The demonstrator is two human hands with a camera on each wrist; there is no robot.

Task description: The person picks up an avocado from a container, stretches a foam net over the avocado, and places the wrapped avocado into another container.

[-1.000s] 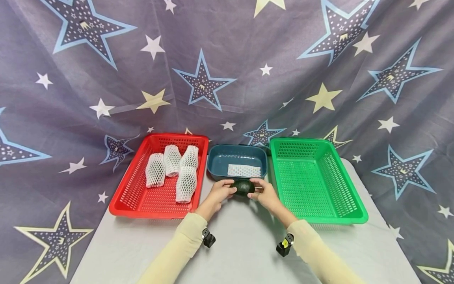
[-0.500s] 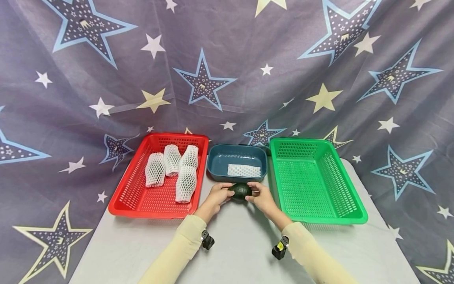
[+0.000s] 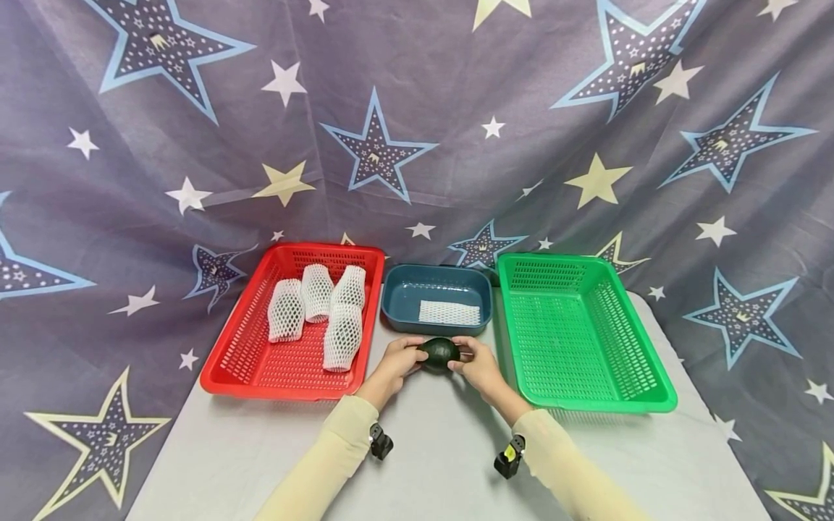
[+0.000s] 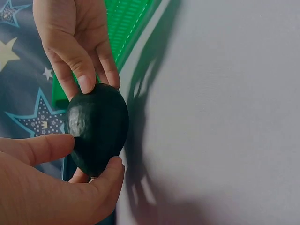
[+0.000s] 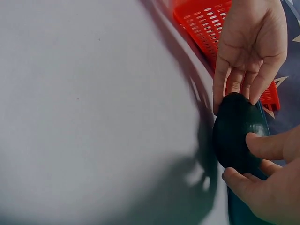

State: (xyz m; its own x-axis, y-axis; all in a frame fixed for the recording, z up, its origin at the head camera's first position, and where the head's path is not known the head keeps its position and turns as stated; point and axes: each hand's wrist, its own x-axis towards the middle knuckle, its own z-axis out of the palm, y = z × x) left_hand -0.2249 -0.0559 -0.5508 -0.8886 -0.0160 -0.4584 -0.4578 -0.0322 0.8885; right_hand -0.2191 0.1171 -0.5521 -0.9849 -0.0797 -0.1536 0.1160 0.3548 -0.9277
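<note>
A dark green avocado [image 3: 439, 353] is held between both hands, just in front of the blue tray [image 3: 391, 307]. My left hand [image 3: 394, 364] pinches its left end between thumb and fingers. At the other end, the thumb and fingers of my right hand [image 3: 480, 367] grip it too. The left wrist view shows the avocado's [image 4: 98, 129] smooth, shiny skin, with fingertips touching both ends. Seen from the right wrist, the avocado [image 5: 236, 133] casts a shadow with the hands on the table. A flat white foam net [image 3: 449, 312] lies inside the blue tray.
On the left stands a red basket [image 3: 221, 387] with several white foam-netted pieces, one being a foam net [image 3: 285, 311]. A green basket [image 3: 651, 401] stands on the right. Behind them hangs a star-patterned curtain [image 3: 417, 87]. A pale cloth covers the table [image 3: 436, 463].
Both hands have brought the avocado slightly toward me and to the left, a little away from the blue tray. Baskets and tray stay where they were.
</note>
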